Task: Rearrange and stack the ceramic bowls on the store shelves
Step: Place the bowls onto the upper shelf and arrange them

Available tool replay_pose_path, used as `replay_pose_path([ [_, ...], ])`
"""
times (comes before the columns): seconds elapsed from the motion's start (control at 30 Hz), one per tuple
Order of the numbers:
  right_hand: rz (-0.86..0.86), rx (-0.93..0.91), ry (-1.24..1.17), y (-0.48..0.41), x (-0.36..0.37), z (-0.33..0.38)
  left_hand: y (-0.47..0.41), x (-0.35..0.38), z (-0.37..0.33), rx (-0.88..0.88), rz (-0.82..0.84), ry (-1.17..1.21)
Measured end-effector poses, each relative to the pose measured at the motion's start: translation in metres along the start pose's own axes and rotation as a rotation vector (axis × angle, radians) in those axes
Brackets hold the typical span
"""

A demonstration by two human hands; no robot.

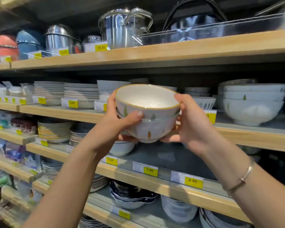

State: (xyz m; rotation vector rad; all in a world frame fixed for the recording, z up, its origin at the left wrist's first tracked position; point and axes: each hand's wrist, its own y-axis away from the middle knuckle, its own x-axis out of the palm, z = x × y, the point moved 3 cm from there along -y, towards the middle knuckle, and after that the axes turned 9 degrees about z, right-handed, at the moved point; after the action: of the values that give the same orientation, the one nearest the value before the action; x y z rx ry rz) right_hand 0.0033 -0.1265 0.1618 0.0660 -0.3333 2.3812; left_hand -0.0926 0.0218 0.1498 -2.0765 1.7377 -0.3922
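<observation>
From the left, my left hand [122, 119] presses its thumb against the side of the stacked bowls [146, 116], fingers curled beneath the foot; I hold two nested ceramic bowls, the upper one with an orange rim and leaf marks sitting inside the lower, and the upper bowl is empty. My right hand [190, 122] clamps the opposite side, thumb hooked near the rim, fingers under the base, so both hands are closed on the stack with it between them, upright and lifted in front of the middle shelf [253, 137]. The relation that matters: the matching bowls lie to the right and beyond the stack, a small leaf-patterned bowl [204, 102] just behind my right hand, then a taller pile of large white bowls [253, 102] further right on that same shelf. I judge the right hand is nearer to that spot, so the stack would travel forward and rightward, kept level.
</observation>
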Motion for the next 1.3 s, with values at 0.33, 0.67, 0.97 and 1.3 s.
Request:
replay_pose_path([
  [0.33,-0.193,-0.127,0.203,-0.008,-0.030,0.069,-0.068,0.037,-0.015,0.056,0.058,0.224],
  [0.67,-0.168,-0.128,0.316,-0.045,-0.025,0.076,-0.098,0.021,-0.014,0.053,-0.057,0.267],
  [0.97,-0.161,-0.119,0.255,-0.069,-0.027,0.075,-0.127,0.009,-0.012,0.001,-0.110,0.318],
  [1.3,-0.078,-0.038,0.365,-0.090,-0.017,0.069,-0.165,-0.013,-0.015,-0.243,-0.196,0.133],
])
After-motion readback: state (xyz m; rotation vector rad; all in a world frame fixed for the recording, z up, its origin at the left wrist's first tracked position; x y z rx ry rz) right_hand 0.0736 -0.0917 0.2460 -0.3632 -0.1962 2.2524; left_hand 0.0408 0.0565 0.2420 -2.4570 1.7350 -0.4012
